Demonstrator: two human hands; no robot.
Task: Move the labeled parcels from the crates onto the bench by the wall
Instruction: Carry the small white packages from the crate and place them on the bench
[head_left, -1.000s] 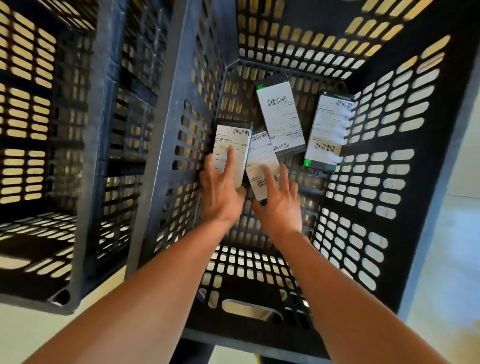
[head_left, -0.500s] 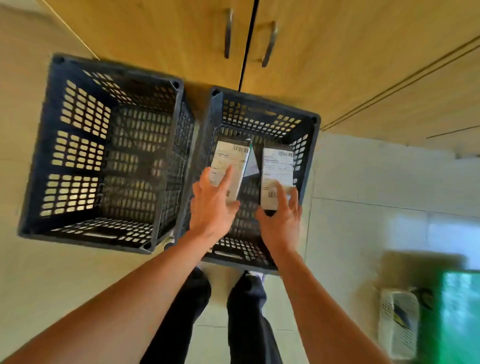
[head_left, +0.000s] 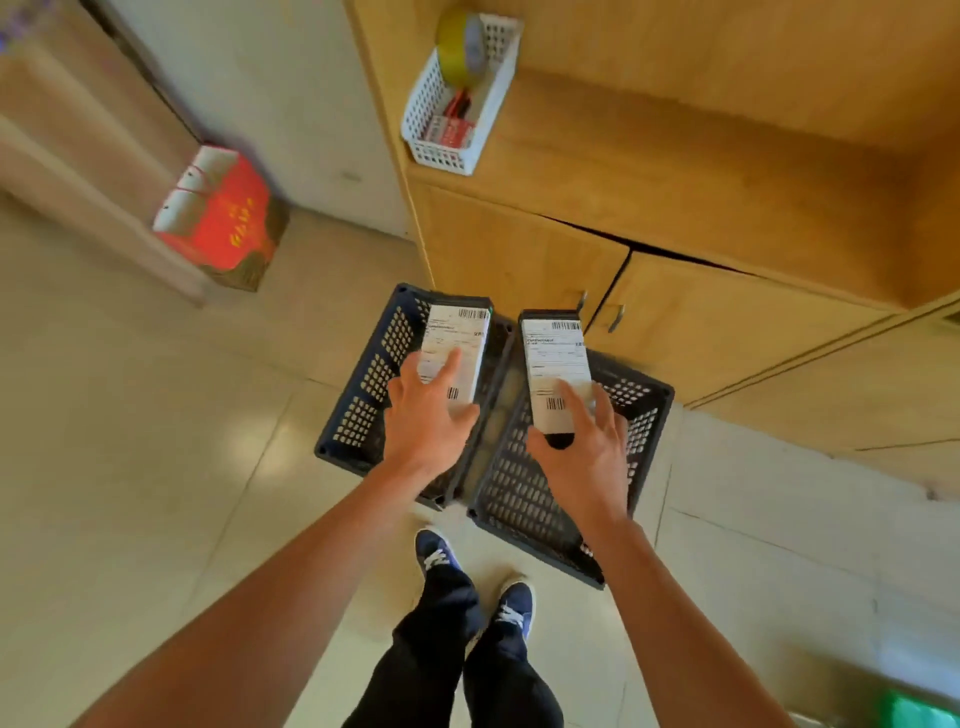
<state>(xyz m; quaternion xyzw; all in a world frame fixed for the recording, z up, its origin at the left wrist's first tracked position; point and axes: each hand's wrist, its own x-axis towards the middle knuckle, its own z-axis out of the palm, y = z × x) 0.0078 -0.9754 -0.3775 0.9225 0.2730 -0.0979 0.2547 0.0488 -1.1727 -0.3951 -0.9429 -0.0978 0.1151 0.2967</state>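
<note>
Each hand holds one flat dark parcel with a white barcode label, raised well above two dark perforated crates on the floor. My left hand grips the left parcel over the left crate. My right hand grips the right parcel over the right crate. The wooden bench top of the cabinet by the wall lies ahead and above the crates. What lies inside the crates is hidden by my hands and the parcels.
A white mesh basket with a yellow tape roll sits on the bench's left end. Cabinet doors with metal handles are below it. A red gift bag stands on the floor at left. My feet stand before the crates.
Both hands have lifted a parcel each out of the right crate. I have stood up, so the crates look smaller and the bench top has come into view.
</note>
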